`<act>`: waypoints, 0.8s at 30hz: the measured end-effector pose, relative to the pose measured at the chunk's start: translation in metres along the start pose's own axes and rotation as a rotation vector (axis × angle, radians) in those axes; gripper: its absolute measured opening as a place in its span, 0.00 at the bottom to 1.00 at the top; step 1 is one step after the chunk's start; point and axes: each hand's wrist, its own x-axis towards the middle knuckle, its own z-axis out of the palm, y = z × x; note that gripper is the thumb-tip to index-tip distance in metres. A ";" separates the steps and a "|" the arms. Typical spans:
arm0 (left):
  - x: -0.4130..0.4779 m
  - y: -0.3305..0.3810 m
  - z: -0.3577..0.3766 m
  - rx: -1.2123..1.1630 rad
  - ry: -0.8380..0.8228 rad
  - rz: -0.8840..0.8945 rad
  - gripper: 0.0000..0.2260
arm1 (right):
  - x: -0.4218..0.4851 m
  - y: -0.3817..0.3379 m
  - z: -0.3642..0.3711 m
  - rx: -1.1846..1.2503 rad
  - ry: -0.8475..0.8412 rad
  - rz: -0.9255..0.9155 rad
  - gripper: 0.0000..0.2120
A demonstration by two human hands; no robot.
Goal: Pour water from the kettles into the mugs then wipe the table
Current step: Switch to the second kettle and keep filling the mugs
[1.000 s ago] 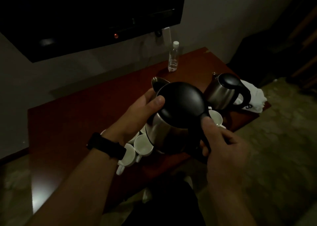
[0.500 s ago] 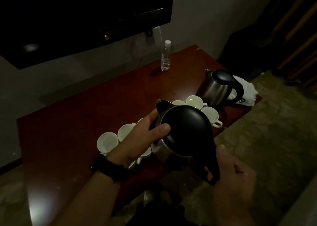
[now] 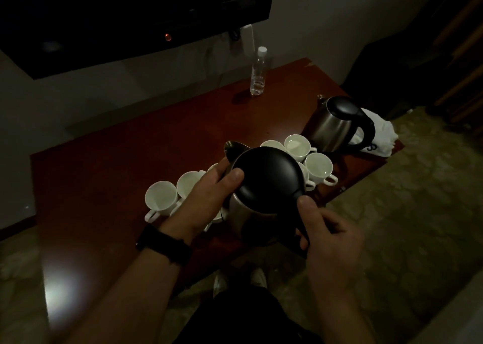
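Two hands: both grasp one kettle.
left hand [image 3: 209,200]: fingers curled round the steel side just below the spout; thumb [image 3: 235,177] pressed on the edge of the black lid.
right hand [image 3: 329,236]: fingers wrapped round the black handle; thumb lies on top, where the handle meets the lid.
held kettle [image 3: 266,176]: steel body, black lid closed, spout pointing away and to the left. It sits over the near edge of the table, in front of the mugs. Cannot tell if its base touches the wood.
mugs [image 3: 318,167]: white, clustered on the table. Two are left of the left hand and three are right of the lid. Others are partly hidden behind the hand and kettle. Too dark to tell if they hold water.
table [image 3: 125,160]: dark red wood, with a glare patch at the near left corner.
second kettle [image 3: 337,124]: upright at the table's right end, just beside the right-hand mugs. Lid shut, handle facing right.
white cloth [image 3: 380,137]: bunched at the right edge, just behind that handle.
bottle [image 3: 258,74]: clear plastic with a white cap, upright by the wall.
watch [image 3: 163,244]: black band on the left wrist.
screen [image 3: 130,11]: dark, on the wall above the table, with a small red light.
shoes [image 3: 220,282]: pale, on the patterned floor between the arms.
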 end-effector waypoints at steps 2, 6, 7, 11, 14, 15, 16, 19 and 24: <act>-0.002 -0.008 0.009 -0.023 0.081 -0.010 0.31 | 0.005 0.003 -0.004 0.007 -0.030 0.020 0.24; -0.006 -0.033 0.032 -0.119 0.282 0.004 0.36 | 0.022 0.012 -0.012 -0.033 -0.094 0.077 0.31; -0.007 -0.038 0.036 -0.119 0.298 0.020 0.33 | 0.026 0.013 -0.015 -0.047 -0.113 0.089 0.34; -0.011 -0.052 0.041 -0.110 0.267 0.101 0.40 | 0.044 0.013 -0.020 -0.114 -0.215 0.046 0.25; -0.008 -0.051 0.043 -0.115 0.266 0.125 0.47 | 0.058 0.011 -0.019 -0.116 -0.248 0.038 0.21; -0.007 -0.050 0.043 -0.125 0.258 0.127 0.47 | 0.061 0.011 -0.020 -0.133 -0.256 0.033 0.23; -0.006 -0.049 0.043 -0.129 0.254 0.134 0.46 | 0.064 0.008 -0.020 -0.142 -0.263 0.032 0.25; -0.004 -0.043 0.042 -0.080 0.257 0.170 0.43 | 0.072 0.003 -0.019 -0.118 -0.267 0.015 0.27; 0.001 -0.040 0.043 -0.023 0.259 0.184 0.49 | 0.086 -0.001 -0.020 -0.107 -0.281 -0.036 0.26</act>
